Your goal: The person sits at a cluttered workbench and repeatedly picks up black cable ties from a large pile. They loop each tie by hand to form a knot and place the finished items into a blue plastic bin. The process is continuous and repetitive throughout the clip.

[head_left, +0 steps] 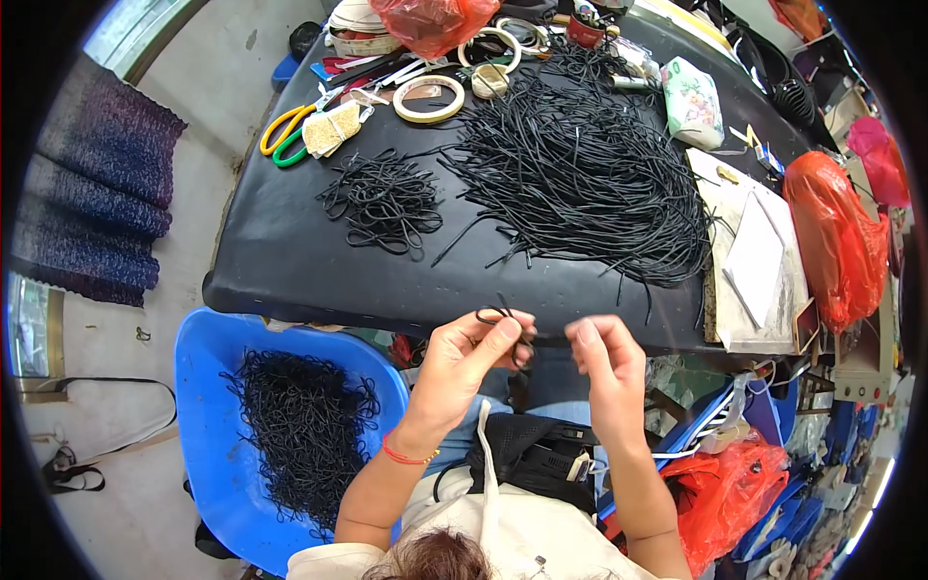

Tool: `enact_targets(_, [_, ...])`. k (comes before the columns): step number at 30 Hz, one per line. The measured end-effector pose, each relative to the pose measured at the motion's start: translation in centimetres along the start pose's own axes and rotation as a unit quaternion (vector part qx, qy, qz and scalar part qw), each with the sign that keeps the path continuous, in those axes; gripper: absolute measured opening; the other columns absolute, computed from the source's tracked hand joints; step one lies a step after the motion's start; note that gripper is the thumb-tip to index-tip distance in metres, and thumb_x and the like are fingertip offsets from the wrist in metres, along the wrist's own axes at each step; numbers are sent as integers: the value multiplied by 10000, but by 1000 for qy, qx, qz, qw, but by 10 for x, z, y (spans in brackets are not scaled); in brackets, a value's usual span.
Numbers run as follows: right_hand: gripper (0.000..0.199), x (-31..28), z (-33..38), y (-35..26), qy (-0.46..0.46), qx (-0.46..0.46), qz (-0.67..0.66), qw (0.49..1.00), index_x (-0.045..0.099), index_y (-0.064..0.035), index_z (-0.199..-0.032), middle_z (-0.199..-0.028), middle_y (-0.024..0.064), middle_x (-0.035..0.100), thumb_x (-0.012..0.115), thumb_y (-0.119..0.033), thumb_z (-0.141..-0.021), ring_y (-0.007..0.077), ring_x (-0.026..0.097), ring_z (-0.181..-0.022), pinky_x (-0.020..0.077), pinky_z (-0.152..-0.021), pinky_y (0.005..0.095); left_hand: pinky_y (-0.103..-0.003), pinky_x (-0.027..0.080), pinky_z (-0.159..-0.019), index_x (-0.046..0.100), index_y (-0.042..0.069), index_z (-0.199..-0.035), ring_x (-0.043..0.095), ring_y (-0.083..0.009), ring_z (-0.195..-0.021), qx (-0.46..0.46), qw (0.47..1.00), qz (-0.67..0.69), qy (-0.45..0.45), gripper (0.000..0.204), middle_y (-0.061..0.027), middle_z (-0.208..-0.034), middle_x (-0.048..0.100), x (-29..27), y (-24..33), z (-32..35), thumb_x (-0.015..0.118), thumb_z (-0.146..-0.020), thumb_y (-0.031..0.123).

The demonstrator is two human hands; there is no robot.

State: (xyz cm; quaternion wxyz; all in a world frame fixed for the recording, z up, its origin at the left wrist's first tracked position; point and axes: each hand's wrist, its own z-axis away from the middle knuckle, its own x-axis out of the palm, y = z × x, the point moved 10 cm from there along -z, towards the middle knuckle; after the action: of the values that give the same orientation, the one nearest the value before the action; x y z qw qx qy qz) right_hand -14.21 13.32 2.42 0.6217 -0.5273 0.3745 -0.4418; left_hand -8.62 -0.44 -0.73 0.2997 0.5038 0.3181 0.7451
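Note:
My left hand (464, 356) pinches a thin black cord (491, 311) between thumb and fingers; the cord bends into a small loop above the fingertips, and an end hangs below them. To its right, my right hand (609, 372) is raised at the same height, thumb and fingertips pressed together. Whether a strand lies in that pinch is too fine and blurred to make out. Both hands are just in front of the table's near edge. Beyond them, a large heap of straight black cords (590, 184) spreads over the black table (300, 261), with a smaller pile of looped cords (382, 198) on its left.
A blue tub (208, 387) at my left holds a mass of looped black cords (300, 425). Scissors (280, 135), tape rolls (428, 101) and a tissue pack (691, 101) lie farther back. A pale board (715, 280) and red plastic bags (833, 237) are at the right.

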Motion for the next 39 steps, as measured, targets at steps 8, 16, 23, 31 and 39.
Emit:
enact_targets(8, [200,43,-10,2,-148,41,-100,983,594,24,-941,-831,58,606,526,-163,-919,87,573,-640,465,-563,213,-202,450,-638,631,-10,-985,551,-62,-706,0,997,-44,-70,191,-24,-814,631,16,-2,7,550,-908,144])
enact_targets(16, [257,40,-2,24,-29,169,-307,936,574,-16,-890,-901,101,647,460,-239,-948,134,612,-764,490,-637,297,-211,465,-661,620,-4,-987,573,-87,-704,43,998,38,18,170,-42,-847,634,11,-2,9,549,-904,127])
enact_targets(23, [263,24,-2,10,-53,39,-83,994,559,3,-1048,-937,43,592,519,-226,-923,70,526,-830,431,-739,224,-252,501,-739,595,-4,-970,622,-139,-792,98,977,158,104,126,-72,-931,623,-4,-4,-1,595,-860,57])
enact_targets(31, [150,17,-16,4,-97,59,2,994,597,-7,-859,-697,-27,580,624,-154,-857,16,466,-614,379,-541,172,-269,511,-720,614,-27,-998,641,-153,-839,78,992,-95,27,169,-116,-914,664,7,4,2,587,-859,66])
enact_targets(39, [185,12,-14,16,-50,33,73,996,563,-6,-822,-682,12,573,573,-180,-884,49,476,-571,393,-528,200,-309,492,-576,604,-7,-936,646,-259,-688,296,838,-446,106,116,-139,-783,645,29,36,12,585,-827,29])
